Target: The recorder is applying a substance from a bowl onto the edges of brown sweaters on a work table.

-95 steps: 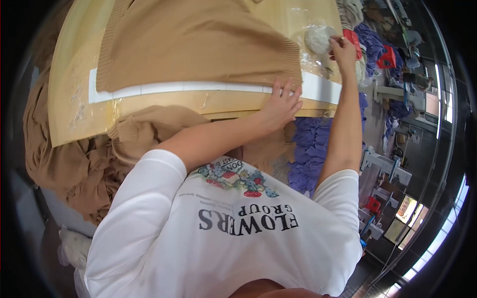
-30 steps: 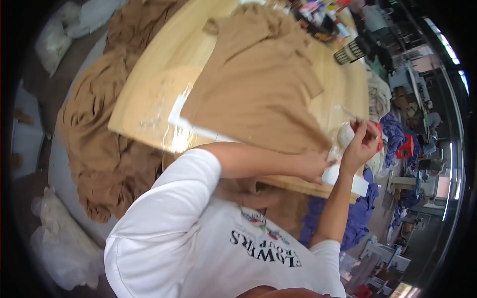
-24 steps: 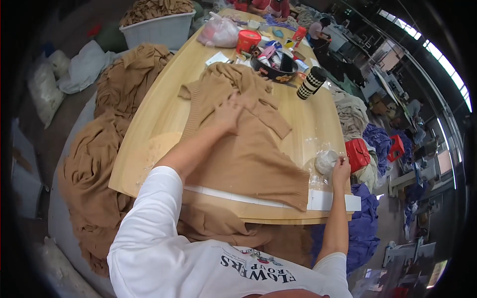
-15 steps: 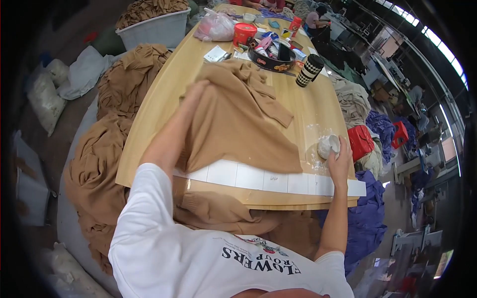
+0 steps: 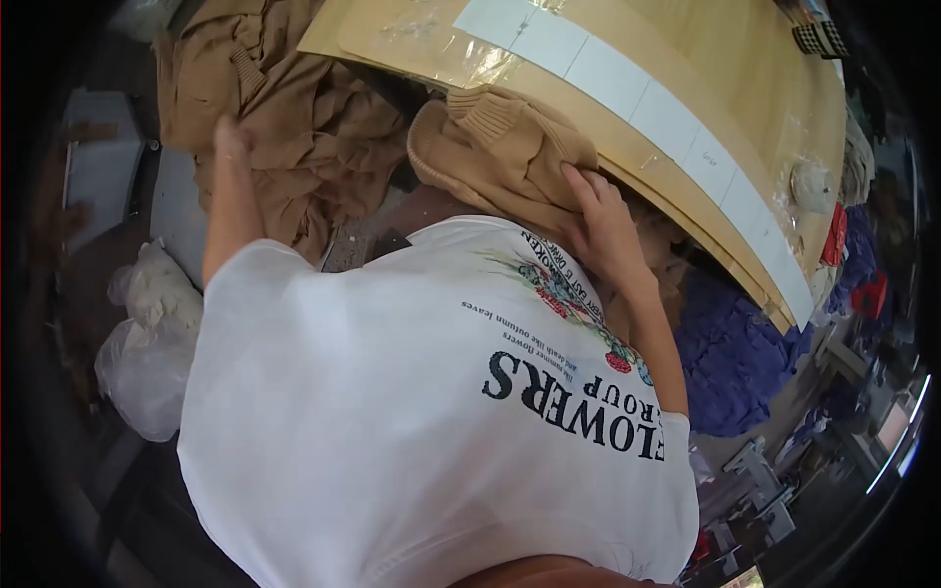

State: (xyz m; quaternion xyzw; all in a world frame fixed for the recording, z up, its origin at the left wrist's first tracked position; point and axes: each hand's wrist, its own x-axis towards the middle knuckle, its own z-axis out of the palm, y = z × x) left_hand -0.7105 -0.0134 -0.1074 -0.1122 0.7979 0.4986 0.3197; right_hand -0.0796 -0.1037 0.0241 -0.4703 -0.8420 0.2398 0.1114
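This looks like a garment workshop, most likely one handling knitwear; a heap of brown knitted garments (image 5: 294,118) fills the upper left, and a folded brown sweater (image 5: 510,147) with a ribbed edge lies just beside the tabletop (image 5: 774,78); along the curved edge of that wooden surface runs a white measuring strip (image 5: 627,88), divided by cross lines; a mound of violet-blue cloth (image 5: 735,363) is piled below the right end; a clear plastic sack (image 5: 157,363) with pale contents stands at the left; pale machinery (image 5: 757,475), too small to identify, shows at the lower right, suggesting a shared production floor.
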